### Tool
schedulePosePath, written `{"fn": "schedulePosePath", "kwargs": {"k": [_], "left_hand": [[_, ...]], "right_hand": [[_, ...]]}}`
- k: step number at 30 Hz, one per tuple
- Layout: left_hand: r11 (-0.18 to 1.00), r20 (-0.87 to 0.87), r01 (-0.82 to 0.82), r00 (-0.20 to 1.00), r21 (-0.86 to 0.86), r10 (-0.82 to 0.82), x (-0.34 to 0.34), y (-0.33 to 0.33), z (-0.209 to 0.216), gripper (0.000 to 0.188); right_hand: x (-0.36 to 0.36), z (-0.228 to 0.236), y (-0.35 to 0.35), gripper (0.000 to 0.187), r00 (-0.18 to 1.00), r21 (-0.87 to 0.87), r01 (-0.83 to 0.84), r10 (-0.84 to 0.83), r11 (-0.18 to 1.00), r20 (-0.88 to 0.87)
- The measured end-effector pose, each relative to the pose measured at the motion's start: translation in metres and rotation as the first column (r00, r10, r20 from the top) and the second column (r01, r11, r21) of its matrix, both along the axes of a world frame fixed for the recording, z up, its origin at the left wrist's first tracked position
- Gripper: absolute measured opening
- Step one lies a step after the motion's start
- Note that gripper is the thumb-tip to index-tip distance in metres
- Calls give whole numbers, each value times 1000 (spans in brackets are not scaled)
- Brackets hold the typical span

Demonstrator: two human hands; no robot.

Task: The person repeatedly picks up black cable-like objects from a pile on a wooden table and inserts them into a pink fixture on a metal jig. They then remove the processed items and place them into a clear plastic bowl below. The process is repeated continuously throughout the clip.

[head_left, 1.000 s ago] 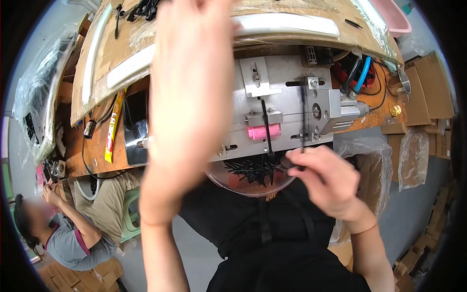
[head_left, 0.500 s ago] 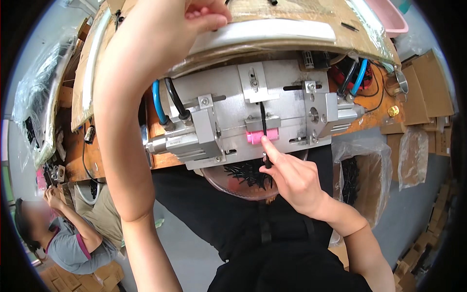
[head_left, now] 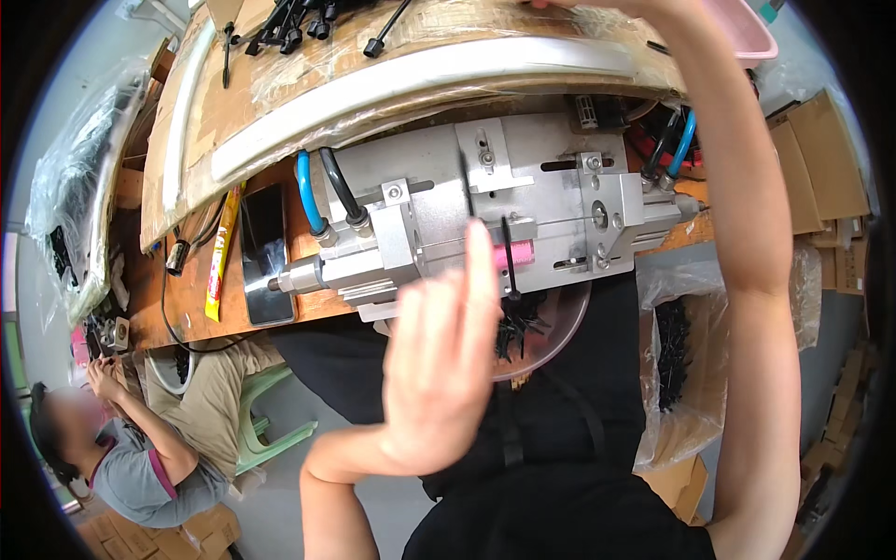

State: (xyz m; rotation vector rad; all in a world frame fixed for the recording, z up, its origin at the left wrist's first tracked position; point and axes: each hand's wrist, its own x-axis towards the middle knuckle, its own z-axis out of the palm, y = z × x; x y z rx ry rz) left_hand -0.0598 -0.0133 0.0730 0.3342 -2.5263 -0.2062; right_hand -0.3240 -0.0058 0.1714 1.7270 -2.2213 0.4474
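Black rod (head_left: 510, 261) stands across the front of a pink block (head_left: 525, 252), just right of frame centre, lower end over the bowl rim; I have the left hand (head_left: 441, 369) left of it at lower centre, motion-blurred, index finger straight up, other fingers loosely bent; a second black rod (head_left: 466, 182), thin and blurred, runs up from about that fingertip, but I can't tell whether the hand grips it; the right hand (head_left: 635, 5) is cut by the top edge, only a sliver showing, so I can't tell how far open it is or what it has; its forearm fills the right side; a silver metal plate (head_left: 551, 198) sits behind the rods at centre, cylinder units (head_left: 397, 247) at both ends, blue hose (head_left: 310, 191) and black hose (head_left: 341, 187) on the left one; below, a clear bowl (head_left: 563, 329) holds more black pieces (head_left: 523, 322); upper left, black parts (head_left: 289, 28) lie on cardboard (head_left: 467, 23) above a white strip (head_left: 401, 87); I log a dark phone-like slab (head_left: 266, 257) and yellow packet (head_left: 221, 257) left of the plate; co-worker (head_left: 154, 476) seated lower left.
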Motion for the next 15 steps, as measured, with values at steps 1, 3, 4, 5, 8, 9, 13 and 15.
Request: {"fn": "schedulePosePath", "kwargs": {"k": [1,3,4,5,8,9,13,15], "left_hand": [[1000,39,7,999,0,-7,3,11,-7,64],[1000,122,6,993,23,-9,4,24,-21,67],[1000,136,9,991,28,-13,3,27,-30,69],[999,183,0,983,52,-9,1,31,-33,70],[996,217,19,975,82,-37,-5,31,-35,72],[996,213,30,976,82,-47,-9,30,-36,72],[989,224,12,974,150,-46,-9,28,-29,68],[995,262,8,964,97,-33,-2,24,-33,71]], "right_hand": [[-1,16,2,22,983,69,3,-16,998,182],[-2,41,3,22,763,169,40,-139,985,631],[-16,36,11,21,682,74,-22,-39,997,730],[-26,28,22,20,634,-16,-19,25,1000,773],[-25,9,69,20,611,-258,126,130,958,781],[-15,2,87,21,625,-336,189,150,923,766],[61,-28,116,21,705,-460,151,231,875,671],[94,-71,124,30,758,-529,2,344,849,554]]}}
